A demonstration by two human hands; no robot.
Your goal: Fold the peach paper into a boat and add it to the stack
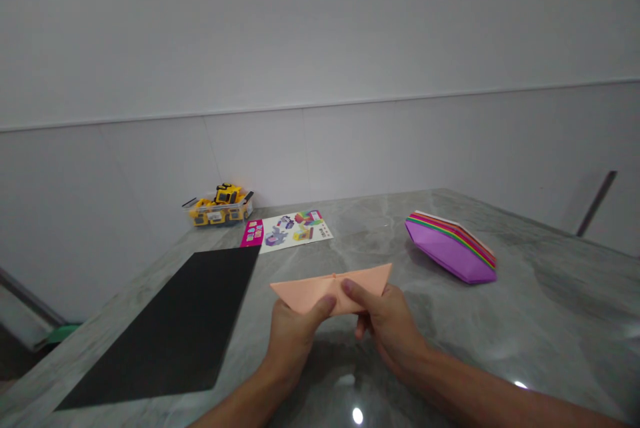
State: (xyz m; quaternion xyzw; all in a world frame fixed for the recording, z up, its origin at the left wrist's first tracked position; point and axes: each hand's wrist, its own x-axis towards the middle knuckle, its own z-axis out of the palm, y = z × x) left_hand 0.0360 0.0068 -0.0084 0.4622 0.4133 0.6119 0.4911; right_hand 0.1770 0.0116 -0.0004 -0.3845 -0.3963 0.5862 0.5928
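Note:
A peach-coloured folded paper (305,289), wide along its top edge with pointed ends, is held up just above the table in front of me. My left hand (299,331) grips its lower left part, thumb pressed on the near face. On the other side, my right hand (387,318) pinches the lower right part, its thumb near the centre fold. Most of the fingers are hidden behind the paper. To the right lies a purple folded paper piece (450,251) with rainbow-striped layers along its upper edge.
A black sheet (175,321) lies on the grey marbled table (550,321) at left. Behind it are a printed sheet (295,231) with colourful pictures and a clear plastic box (215,216) holding yellow toy vehicles (227,195). A white wall (320,148) rises behind the table.

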